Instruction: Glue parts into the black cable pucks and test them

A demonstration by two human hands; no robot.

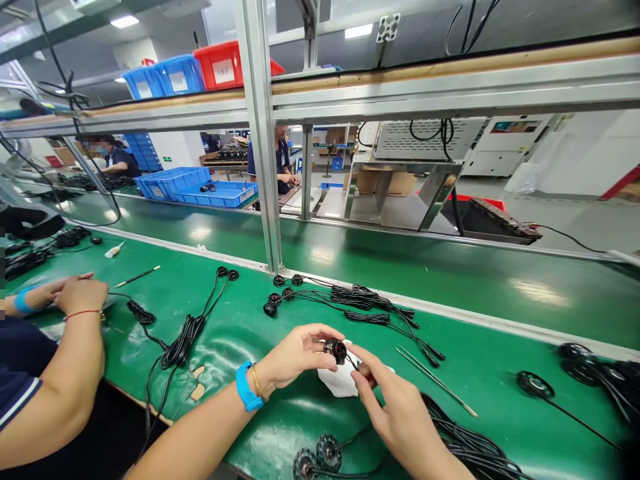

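The person's left hand (pixel 295 357) and right hand (pixel 395 413), both half closed, pinch a small round black cable end (pixel 335 351) above a white cloth (pixel 340 381) on the green belt (pixel 495 333). Black cables (pixel 360 300) lie nearby. Across the line, a blue crate (pixel 225 197) holds small black parts (pixel 207 188).

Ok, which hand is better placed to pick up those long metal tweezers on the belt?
Your right hand looks better placed: it's nearer the tweezers, which lie beside it on the green belt. Your left hand is farther away, holding the round black part.
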